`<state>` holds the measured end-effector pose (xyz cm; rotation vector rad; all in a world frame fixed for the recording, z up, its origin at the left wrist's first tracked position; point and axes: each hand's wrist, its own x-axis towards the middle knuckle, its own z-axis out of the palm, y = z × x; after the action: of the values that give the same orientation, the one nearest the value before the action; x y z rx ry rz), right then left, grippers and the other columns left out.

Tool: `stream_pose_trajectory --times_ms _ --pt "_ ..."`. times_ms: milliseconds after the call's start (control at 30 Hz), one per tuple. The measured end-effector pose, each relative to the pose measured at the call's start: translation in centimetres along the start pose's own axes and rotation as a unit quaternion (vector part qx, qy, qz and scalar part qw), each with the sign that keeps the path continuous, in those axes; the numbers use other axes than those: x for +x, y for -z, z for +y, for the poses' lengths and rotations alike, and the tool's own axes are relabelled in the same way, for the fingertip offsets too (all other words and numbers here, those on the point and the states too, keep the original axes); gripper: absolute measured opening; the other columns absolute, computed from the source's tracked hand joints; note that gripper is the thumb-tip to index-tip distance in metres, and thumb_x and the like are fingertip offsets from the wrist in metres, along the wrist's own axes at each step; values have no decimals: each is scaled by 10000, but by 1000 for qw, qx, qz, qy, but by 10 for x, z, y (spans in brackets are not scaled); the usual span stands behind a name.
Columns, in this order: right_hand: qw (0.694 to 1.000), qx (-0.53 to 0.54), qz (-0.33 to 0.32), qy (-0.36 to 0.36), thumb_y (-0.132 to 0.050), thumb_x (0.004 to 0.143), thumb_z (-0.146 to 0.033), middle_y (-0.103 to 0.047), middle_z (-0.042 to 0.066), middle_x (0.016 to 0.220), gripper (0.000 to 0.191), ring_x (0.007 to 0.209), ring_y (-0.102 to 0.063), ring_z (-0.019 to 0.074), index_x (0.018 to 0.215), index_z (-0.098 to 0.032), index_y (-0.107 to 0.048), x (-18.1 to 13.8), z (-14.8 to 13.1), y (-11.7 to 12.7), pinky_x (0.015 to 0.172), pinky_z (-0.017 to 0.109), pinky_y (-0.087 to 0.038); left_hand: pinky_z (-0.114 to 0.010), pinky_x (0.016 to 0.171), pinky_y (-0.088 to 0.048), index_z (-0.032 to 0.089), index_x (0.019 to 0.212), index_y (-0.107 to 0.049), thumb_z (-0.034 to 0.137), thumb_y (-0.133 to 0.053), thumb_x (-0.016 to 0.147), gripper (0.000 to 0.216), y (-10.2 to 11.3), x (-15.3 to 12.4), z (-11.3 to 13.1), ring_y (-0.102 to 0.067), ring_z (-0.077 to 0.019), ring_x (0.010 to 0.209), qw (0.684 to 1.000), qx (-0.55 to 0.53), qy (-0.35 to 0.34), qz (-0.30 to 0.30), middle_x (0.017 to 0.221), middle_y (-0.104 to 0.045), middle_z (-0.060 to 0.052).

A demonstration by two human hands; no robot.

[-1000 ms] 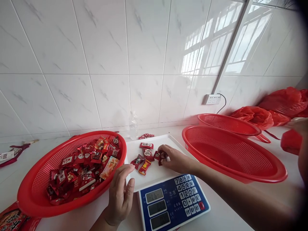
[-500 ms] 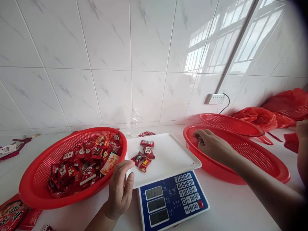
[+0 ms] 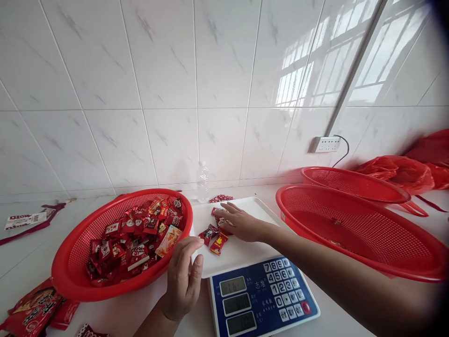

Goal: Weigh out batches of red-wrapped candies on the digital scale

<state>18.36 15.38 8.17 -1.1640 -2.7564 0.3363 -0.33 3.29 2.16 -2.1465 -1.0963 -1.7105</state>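
My right hand reaches across the white scale tray, its fingers stretched flat over two red wrapped candies at the tray's back. Two more red candies lie just in front of those fingers. My left hand rests by the tray's near left corner, fingers loosely curved and apart, holding nothing. It sits between the tray and a red mesh basket heaped with red wrapped candies. A second red basket to the right holds a couple of small candies.
The scale's blue keypad and displays face me. A third red basket and red plastic bags sit at the back right. A small water bottle stands by the tiled wall. Red packets lie at the bottom left.
My right hand carried candies from the tray to the right basket, let them go there, and came back onto the tray's remaining candies. My left hand stayed put.
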Motion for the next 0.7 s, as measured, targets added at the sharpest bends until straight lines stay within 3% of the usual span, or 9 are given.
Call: stream_pose_trajectory --times_ms 167,433,567,700 --pt "999 13 16 30 -426 952 -329 -564 114 1235 317 1147 -530 258 1212 -245 -587 12 2 -7 969 455 -416 -293 898 -494 145 1190 -508 105 -404 915 297 2 1 1 -561 -179 1037 1000 0 -8 -4 1070 -593 -97" --pt "998 12 53 42 -491 881 -125 -561 84 1145 311 860 -622 170 1122 -258 -636 -16 -5 -9 793 317 -500 -290 905 -491 143 1167 -510 90 -411 911 280 0 0 3 -557 -173 1037 1000 -7 -10 -14 1055 -588 -92" --pt "995 -9 96 30 -482 878 -144 -601 69 1081 263 921 -613 186 1021 -253 -674 -30 6 1 800 310 -503 -292 895 -498 146 1160 -514 93 -419 910 272 0 1 3 -562 -171 1026 1000 -8 -8 -11 1049 -590 -90" --pt "980 -57 187 -48 -408 899 -203 -579 110 1121 271 989 -574 256 973 -226 -668 -61 45 25 810 406 -498 -311 862 -520 159 1154 -517 108 -421 914 263 0 2 2 -580 -181 1003 1000 -8 -7 -3 1036 -603 -90"
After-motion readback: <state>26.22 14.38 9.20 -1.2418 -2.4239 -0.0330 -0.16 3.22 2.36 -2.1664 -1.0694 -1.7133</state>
